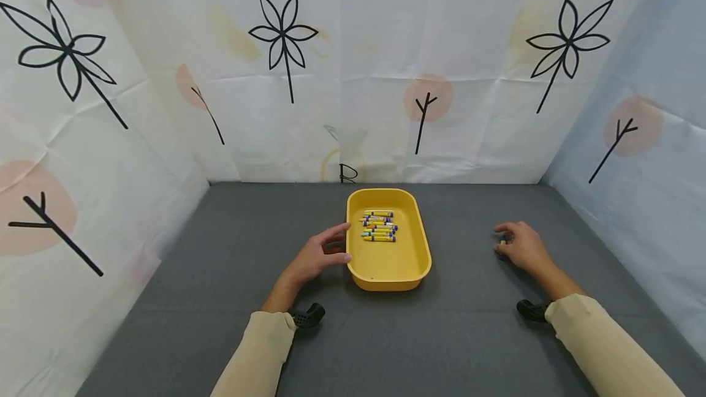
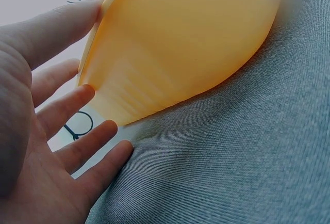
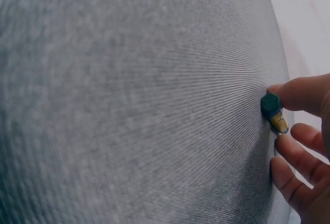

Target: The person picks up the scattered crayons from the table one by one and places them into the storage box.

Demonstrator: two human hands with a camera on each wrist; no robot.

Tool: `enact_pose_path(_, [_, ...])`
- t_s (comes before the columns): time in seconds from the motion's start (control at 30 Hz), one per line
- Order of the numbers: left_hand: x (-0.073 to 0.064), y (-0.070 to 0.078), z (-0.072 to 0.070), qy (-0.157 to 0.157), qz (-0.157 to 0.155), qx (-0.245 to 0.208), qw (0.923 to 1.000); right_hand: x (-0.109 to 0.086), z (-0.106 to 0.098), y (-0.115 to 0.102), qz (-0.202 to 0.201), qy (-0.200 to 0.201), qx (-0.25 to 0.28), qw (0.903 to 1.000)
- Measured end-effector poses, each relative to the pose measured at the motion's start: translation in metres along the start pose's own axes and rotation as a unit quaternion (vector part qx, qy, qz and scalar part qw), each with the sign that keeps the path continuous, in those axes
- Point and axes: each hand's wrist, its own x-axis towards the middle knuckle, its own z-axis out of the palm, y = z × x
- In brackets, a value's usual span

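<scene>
A yellow bin [image 1: 388, 267] stands in the middle of the grey table. Inside it, several crayons [image 1: 379, 238] with yellow wrappers lie in a rough row. My left hand [image 1: 315, 256] is at the bin's left side, thumb and fingertips touching its rim and outer wall, the fingers spread and mostly straight. Far to the right, my right hand [image 1: 524, 247] is low at the table, its fingers curled around one crayon [image 3: 271, 105]. That crayon has a green end and a yellow wrapper; the thumb lies against its green end and the index fingertip is close to the other end.
The grey tablecloth [image 1: 242, 225] covers the table. White patterned fabric [image 1: 375, 48] hangs behind and along both sides, meeting the table's edges. A dark wrist device [image 1: 309, 316] sits on the left wrist, and a similar device [image 1: 532, 311] on the right.
</scene>
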Motion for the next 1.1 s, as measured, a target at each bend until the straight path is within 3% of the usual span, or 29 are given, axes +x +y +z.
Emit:
enact_pose_path(0.37, [-0.001,0.001,-0.001,-0.009,0.004,-0.009,0.9999,0.007,-0.005,-0.001,0.014,-0.029,0.009,0.9994])
enact_pose_path(0.67, [-0.010,0.033,-0.003,-0.031,-0.003,-0.015,0.9994,0.018,-0.007,-0.017,0.014,-0.038,0.053,0.9978])
enact_pose_path(0.9, [-0.002,0.004,-0.001,-0.009,0.003,-0.012,0.9999,0.030,-0.008,-0.040,-0.007,-0.030,0.068,0.9972])
enact_pose_path(1.1, [-0.009,0.030,-0.002,-0.029,-0.001,-0.026,0.9992,0.046,-0.007,-0.062,-0.041,-0.009,0.078,0.9961])
